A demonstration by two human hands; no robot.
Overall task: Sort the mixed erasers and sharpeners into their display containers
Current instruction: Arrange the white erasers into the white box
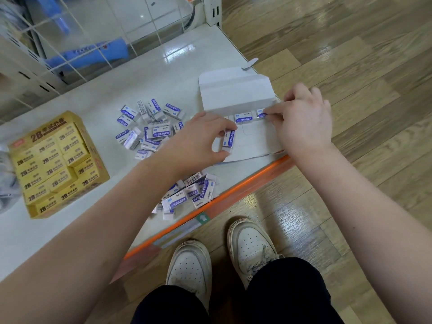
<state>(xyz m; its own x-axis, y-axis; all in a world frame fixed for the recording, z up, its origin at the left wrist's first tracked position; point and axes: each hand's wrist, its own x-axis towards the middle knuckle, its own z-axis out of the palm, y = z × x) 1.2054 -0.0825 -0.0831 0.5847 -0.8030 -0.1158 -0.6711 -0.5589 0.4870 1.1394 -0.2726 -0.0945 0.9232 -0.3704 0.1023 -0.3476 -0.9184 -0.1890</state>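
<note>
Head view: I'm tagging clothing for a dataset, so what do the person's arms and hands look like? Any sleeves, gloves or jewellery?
The left forearm and right forearm are bare, with no sleeve edge anywhere in frame. The left hand and right hand wear no gloves, and no watch, bracelet or ring is visible on either.
</note>
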